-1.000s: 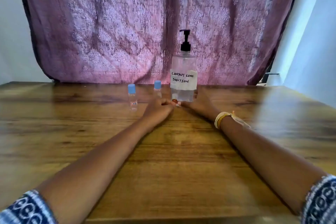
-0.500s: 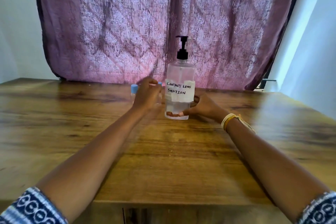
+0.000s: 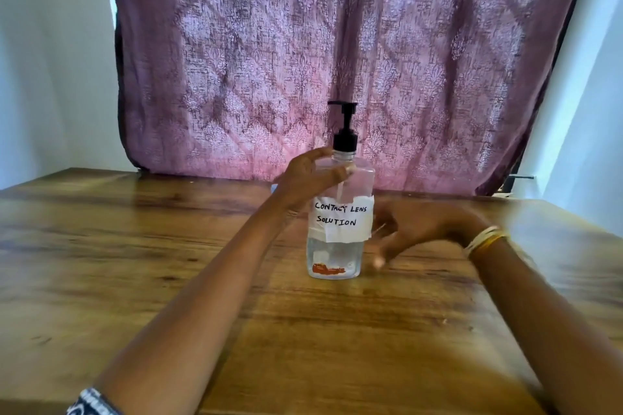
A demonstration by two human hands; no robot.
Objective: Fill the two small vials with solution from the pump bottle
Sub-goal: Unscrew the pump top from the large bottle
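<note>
The clear pump bottle point(image 3: 338, 212) stands upright at the table's middle. It has a black pump head and a white label reading "Contact Lens Solution", and liquid fills its lower part. My left hand point(image 3: 308, 178) wraps the bottle's shoulder just under the pump, thumb across the front. My right hand point(image 3: 416, 229) hovers just right of the bottle's lower half with fingers spread; it is blurred and holds nothing. The two small vials are hidden behind my left hand and wrist, apart from a possible pale blue sliver point(image 3: 273, 186).
The wooden table point(image 3: 135, 263) stretches left, right and toward me. A purple patterned curtain point(image 3: 303, 61) hangs close behind its far edge, with white walls on both sides. A yellow and white bangle point(image 3: 485, 239) is on my right wrist.
The bottle has come nearer to me. My left hand left the vials and took hold of the bottle's shoulder. My right hand let go of the bottle's base and moved off to the right.
</note>
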